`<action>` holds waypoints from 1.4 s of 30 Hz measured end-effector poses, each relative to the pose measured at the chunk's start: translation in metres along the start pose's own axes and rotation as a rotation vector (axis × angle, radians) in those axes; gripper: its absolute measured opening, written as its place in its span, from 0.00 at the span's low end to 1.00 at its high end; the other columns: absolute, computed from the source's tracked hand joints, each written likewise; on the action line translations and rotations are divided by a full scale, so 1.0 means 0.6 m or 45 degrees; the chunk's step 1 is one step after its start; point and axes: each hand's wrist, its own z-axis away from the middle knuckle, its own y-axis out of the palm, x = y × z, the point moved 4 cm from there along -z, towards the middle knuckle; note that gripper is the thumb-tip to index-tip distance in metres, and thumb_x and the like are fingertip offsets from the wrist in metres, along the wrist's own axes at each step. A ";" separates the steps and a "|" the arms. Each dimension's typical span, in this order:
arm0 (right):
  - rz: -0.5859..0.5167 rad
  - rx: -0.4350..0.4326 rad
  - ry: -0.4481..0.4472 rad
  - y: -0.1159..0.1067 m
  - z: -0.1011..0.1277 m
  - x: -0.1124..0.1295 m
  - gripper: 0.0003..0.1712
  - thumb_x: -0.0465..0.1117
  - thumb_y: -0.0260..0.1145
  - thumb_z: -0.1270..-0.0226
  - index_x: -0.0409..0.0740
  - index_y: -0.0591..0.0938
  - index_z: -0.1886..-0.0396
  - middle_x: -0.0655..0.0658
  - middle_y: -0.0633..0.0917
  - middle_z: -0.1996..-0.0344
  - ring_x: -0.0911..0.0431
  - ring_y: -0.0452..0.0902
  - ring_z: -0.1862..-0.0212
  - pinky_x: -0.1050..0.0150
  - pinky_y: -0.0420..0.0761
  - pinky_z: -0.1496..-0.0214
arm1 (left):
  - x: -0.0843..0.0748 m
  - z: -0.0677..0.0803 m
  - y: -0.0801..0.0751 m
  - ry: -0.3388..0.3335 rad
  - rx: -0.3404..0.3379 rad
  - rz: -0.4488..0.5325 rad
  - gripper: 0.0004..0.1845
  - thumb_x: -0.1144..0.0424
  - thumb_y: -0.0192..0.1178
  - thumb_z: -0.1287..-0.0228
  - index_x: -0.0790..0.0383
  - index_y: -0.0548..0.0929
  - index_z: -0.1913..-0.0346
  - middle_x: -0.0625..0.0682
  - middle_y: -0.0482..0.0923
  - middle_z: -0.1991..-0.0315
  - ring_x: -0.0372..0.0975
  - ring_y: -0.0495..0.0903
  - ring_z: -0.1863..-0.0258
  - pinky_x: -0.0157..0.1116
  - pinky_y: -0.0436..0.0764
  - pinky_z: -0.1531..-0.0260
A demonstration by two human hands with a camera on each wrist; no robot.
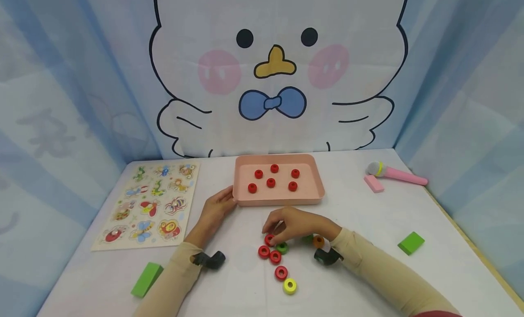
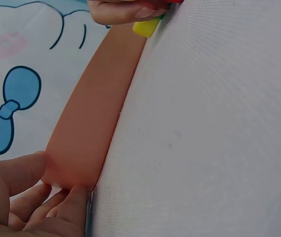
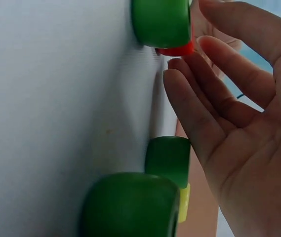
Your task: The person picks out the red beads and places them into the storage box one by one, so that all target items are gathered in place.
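Red ring (image 1: 269, 239) half hidden under right hand (image 1: 296, 224)

We seem to be in a children's play corner: a cartoon bird backdrop (image 1: 278, 76) and pale blue curtains (image 1: 61, 103) enclose a white table (image 1: 368, 226) carrying an insect peg puzzle (image 1: 151, 203), a toy microphone (image 1: 395, 173) and wooden blocks (image 1: 411, 242).

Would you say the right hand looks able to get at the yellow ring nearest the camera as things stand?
Probably yes. The yellow ring lies in the open on the table, just below the right hand, with only a red ring beside it and nothing covering it.
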 end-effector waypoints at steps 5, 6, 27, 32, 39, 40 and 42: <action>-0.025 0.018 0.003 0.007 -0.001 -0.004 0.12 0.40 0.74 0.39 0.49 0.86 0.55 0.55 0.83 0.60 0.61 0.82 0.57 0.67 0.82 0.51 | 0.002 -0.002 -0.004 0.003 0.010 0.007 0.29 0.73 0.57 0.32 0.66 0.67 0.29 0.59 0.66 0.30 0.46 0.66 0.32 0.40 0.67 0.35; -0.020 0.018 -0.002 0.008 -0.001 -0.004 0.12 0.40 0.74 0.39 0.50 0.86 0.55 0.55 0.83 0.61 0.62 0.82 0.57 0.67 0.82 0.51 | 0.003 -0.002 -0.004 0.007 0.015 0.004 0.29 0.73 0.57 0.32 0.67 0.67 0.29 0.59 0.65 0.30 0.46 0.65 0.31 0.40 0.67 0.34; 0.165 -0.356 0.082 -0.133 -0.014 -0.007 0.13 0.40 0.72 0.38 0.47 0.86 0.53 0.53 0.84 0.56 0.57 0.81 0.52 0.65 0.82 0.49 | 0.006 -0.003 -0.005 -0.007 0.004 -0.022 0.29 0.73 0.57 0.32 0.66 0.67 0.29 0.60 0.66 0.30 0.47 0.66 0.32 0.41 0.67 0.34; 0.224 -0.373 0.183 -0.146 -0.029 -0.041 0.15 0.38 0.72 0.37 0.41 0.86 0.51 0.50 0.84 0.54 0.54 0.80 0.52 0.64 0.81 0.48 | 0.007 -0.002 -0.006 -0.002 -0.003 -0.029 0.28 0.73 0.57 0.32 0.66 0.68 0.30 0.60 0.67 0.31 0.47 0.67 0.32 0.42 0.67 0.34; 0.348 -0.338 0.293 -0.143 -0.047 -0.063 0.14 0.40 0.72 0.37 0.44 0.87 0.52 0.52 0.84 0.56 0.57 0.79 0.54 0.64 0.80 0.47 | 0.003 -0.003 -0.002 0.008 0.007 0.001 0.28 0.74 0.57 0.32 0.68 0.67 0.29 0.62 0.66 0.31 0.48 0.67 0.32 0.41 0.66 0.34; 0.364 -0.333 0.306 -0.142 -0.049 -0.065 0.14 0.40 0.72 0.37 0.45 0.87 0.52 0.53 0.84 0.56 0.58 0.79 0.54 0.64 0.80 0.47 | 0.003 -0.002 -0.001 0.007 0.009 0.003 0.28 0.74 0.57 0.32 0.68 0.67 0.29 0.61 0.66 0.31 0.48 0.67 0.32 0.41 0.67 0.34; 0.392 -0.328 0.323 -0.142 -0.052 -0.068 0.14 0.41 0.72 0.37 0.46 0.87 0.51 0.53 0.84 0.56 0.58 0.78 0.54 0.64 0.80 0.47 | 0.002 -0.003 -0.001 0.008 0.014 0.005 0.28 0.73 0.57 0.31 0.68 0.66 0.29 0.62 0.65 0.30 0.48 0.66 0.32 0.42 0.67 0.34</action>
